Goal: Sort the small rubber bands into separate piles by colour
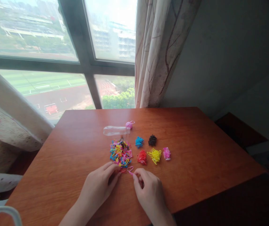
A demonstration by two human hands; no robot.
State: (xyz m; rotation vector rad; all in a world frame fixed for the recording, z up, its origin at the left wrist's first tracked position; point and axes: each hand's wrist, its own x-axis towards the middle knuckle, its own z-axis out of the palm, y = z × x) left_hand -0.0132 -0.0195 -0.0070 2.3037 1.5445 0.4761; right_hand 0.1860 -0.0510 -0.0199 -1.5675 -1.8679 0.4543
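A mixed pile of small coloured rubber bands (120,153) lies on the wooden table (195,150). Right of it sit sorted little heaps: blue (139,142), black (152,140), red (142,157), yellow (155,155) and pink (167,153). My right hand (147,188) pinches a single pink band (130,169) just below the mixed pile. My left hand (99,185) rests beside it, fingers curled together with their tips near a red band (123,171) at the pile's edge. A clear plastic bottle (115,130) with a pink cap (129,124) lies on its side behind the pile.
A window (54,62) and a patterned curtain (158,53) stand behind the table. A cushion or pillow (4,128) is at the left. A dark lower surface (240,128) sits to the right of the table.
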